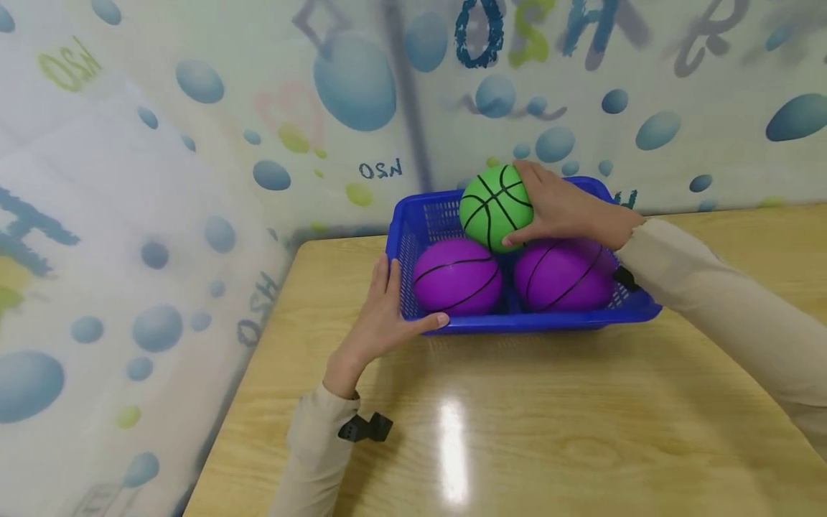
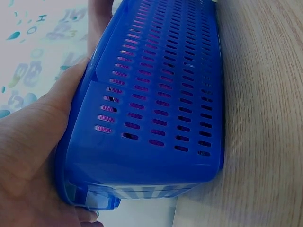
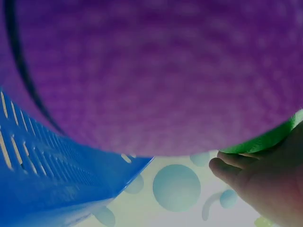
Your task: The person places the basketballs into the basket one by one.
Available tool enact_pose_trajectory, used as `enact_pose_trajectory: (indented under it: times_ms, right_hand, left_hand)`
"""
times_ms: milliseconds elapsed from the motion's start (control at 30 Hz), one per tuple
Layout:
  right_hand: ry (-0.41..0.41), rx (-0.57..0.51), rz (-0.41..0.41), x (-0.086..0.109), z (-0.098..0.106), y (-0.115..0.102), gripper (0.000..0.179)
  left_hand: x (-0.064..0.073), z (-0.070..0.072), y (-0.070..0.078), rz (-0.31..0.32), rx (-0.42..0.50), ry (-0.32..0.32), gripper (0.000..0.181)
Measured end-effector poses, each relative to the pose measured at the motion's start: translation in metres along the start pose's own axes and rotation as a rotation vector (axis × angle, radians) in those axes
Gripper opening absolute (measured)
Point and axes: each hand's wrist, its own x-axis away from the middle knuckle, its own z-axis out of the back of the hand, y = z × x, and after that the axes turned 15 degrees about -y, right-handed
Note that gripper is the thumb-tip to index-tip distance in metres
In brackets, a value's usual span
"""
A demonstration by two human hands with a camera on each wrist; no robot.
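Observation:
A blue plastic basket (image 1: 517, 324) with slotted sides holds a purple ball (image 1: 457, 276) on the left and another purple ball (image 1: 565, 276) on the right. My right hand (image 1: 568, 208) grips a small green basketball (image 1: 494, 205) from its right side, thumb low and fingers over the top. That ball sits above and behind the purple ones, by the basket's back rim. At the front left corner, my left hand (image 1: 382, 323) rests against the basket with fairly straight fingers along the side and its thumb on the front rim. A purple ball (image 3: 165, 85) fills much of the right wrist view.
The basket stands on a light wooden table (image 1: 517, 424), close to the back wall (image 1: 362, 165), which is covered in blue bubbles and letters. Another patterned wall (image 1: 129, 287) runs along the table's left edge. A small black device (image 1: 365, 428) sits at the left wrist.

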Motion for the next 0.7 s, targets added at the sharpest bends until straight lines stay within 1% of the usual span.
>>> enact_pose_trajectory:
  times_ms: [133,267,367,467,533,567,633,700]
  right_hand:
    - [-0.048,-0.020,-0.027,0.001,0.003,0.000,0.121]
    - [-0.096,-0.037,-0.031,0.008,0.007,0.001,0.117]
    - [-0.124,-0.030,-0.048,0.021,0.015,0.003,0.109]
    - [-0.139,-0.016,-0.098,0.039,0.027,0.009,0.102]
    - [-0.124,0.004,-0.131,0.054,0.032,0.017,0.097]
    - [-0.099,0.037,-0.140,0.061,0.033,0.023,0.095]
    - [-0.036,0.122,-0.173,0.078,0.032,0.037,0.092]
    - [0.032,0.237,-0.235,0.095,0.027,0.054,0.091]
  left_hand:
    - [0.001,0.000,-0.001,0.004,0.005,-0.001,0.119]
    - [0.001,-0.002,0.000,0.007,0.008,-0.007,0.119]
    - [0.002,-0.003,0.000,0.006,0.003,-0.011,0.119]
    - [0.002,-0.002,0.000,0.001,0.001,-0.002,0.119]
    - [0.002,0.000,0.001,0.000,0.003,-0.001,0.118]
    - [0.002,0.000,0.001,-0.001,0.003,0.002,0.118]
    - [0.002,0.001,0.001,-0.005,0.003,0.009,0.118]
    - [0.002,0.002,0.001,-0.002,0.002,0.005,0.118]
